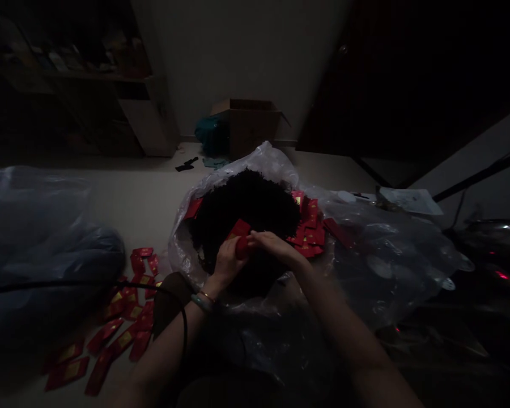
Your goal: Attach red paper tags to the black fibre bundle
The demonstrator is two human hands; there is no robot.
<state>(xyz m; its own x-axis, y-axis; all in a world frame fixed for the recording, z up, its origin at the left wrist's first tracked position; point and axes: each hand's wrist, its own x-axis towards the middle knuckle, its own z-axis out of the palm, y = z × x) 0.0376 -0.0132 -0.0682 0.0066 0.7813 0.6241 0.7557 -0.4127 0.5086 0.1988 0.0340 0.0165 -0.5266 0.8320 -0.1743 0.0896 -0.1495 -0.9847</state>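
Observation:
My left hand [226, 262] is closed around a small red packet [238, 229] with a gold mark, above a large heap of dark, loose, leaf-like material [249, 195]. My right hand [274, 246] reaches in from the other side, fingers stretched out and their tips at the packet's near end. Whether those fingertips pinch anything is too dark to tell. A clear plastic bag [178, 241] surrounds the heap. More red packets [310, 226] lie piled at the heap's right edge, and a single red packet [193, 208] rests at its left edge.
Several red packets [125, 338] are scattered on the floor at left, beside a big plastic bag [38, 226]. A black cable [89, 284] crosses there. An open cardboard box [255, 127] stands by the wall. Clear plastic [386, 249] covers things at right.

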